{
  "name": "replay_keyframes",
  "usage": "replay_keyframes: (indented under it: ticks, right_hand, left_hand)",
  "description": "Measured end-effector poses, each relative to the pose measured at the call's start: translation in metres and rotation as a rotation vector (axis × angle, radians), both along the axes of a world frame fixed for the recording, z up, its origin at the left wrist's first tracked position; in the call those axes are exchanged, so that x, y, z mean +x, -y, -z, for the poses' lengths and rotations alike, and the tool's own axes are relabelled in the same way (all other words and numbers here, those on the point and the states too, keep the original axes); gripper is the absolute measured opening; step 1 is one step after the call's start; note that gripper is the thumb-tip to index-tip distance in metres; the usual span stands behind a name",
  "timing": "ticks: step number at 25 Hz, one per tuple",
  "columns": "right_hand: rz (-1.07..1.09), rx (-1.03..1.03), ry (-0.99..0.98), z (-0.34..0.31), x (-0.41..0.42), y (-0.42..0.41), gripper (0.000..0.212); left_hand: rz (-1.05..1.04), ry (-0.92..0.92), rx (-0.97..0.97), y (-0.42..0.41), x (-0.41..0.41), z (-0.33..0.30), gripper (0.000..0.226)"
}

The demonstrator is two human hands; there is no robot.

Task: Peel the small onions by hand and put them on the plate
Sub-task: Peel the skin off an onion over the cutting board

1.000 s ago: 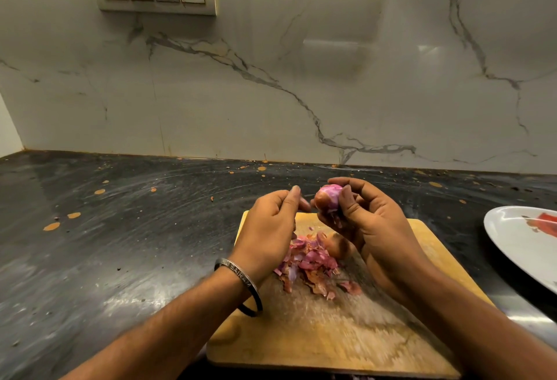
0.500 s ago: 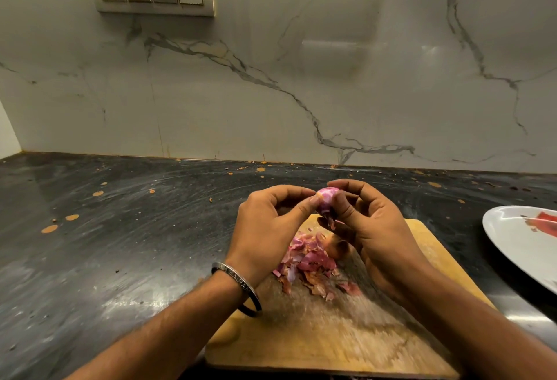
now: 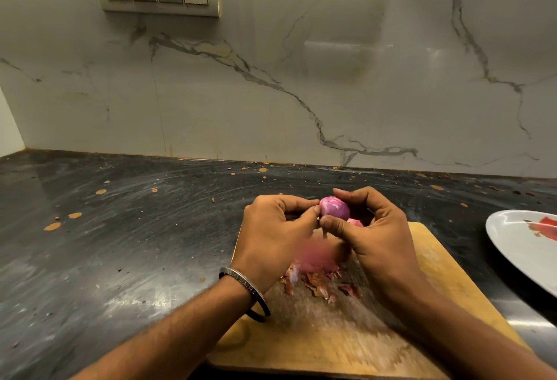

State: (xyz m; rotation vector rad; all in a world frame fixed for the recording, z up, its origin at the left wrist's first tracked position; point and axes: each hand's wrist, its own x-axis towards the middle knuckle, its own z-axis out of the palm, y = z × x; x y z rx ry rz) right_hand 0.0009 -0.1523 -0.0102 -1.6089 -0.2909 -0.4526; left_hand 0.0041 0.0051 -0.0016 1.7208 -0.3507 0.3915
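Both hands hold one onion [image 3: 334, 206] up over the board [image 3: 437, 283]. The right hand [image 3: 376, 235] curls round it, and the left hand [image 3: 274, 235] pinches at its side. Best to pull thin skin gently, then carry it to the plate [image 3: 512, 247].

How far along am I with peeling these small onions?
Done: a pile of skins lies on the cutting board, so peeling is well underway. In hand: both the left hand and right hand hold a mostly bare onion. Left: moving it to the plate.
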Motion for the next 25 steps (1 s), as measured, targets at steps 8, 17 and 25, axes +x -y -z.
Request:
replay_keyframes:
  ticks: [8, 17, 25]
  right_hand:
    - [0.070, -0.079, 0.119, -0.0033, -0.0034, -0.0040, 0.046]
    - [-0.119, 0.103, 0.007, -0.0030, 0.0023, -0.0015, 0.039]
    - [-0.157, 0.099, -0.077, -0.0048, 0.0017, -0.0002, 0.035]
  left_hand:
    - [-0.079, 0.024, -0.065, 0.0047, -0.0017, 0.0009, 0.013]
    - [-0.016, -0.170, -0.292, 0.0028, 0.0034, -0.0038, 0.015]
    - [0.052, -0.221, -0.388, 0.0006, 0.0053, -0.0036, 0.010]
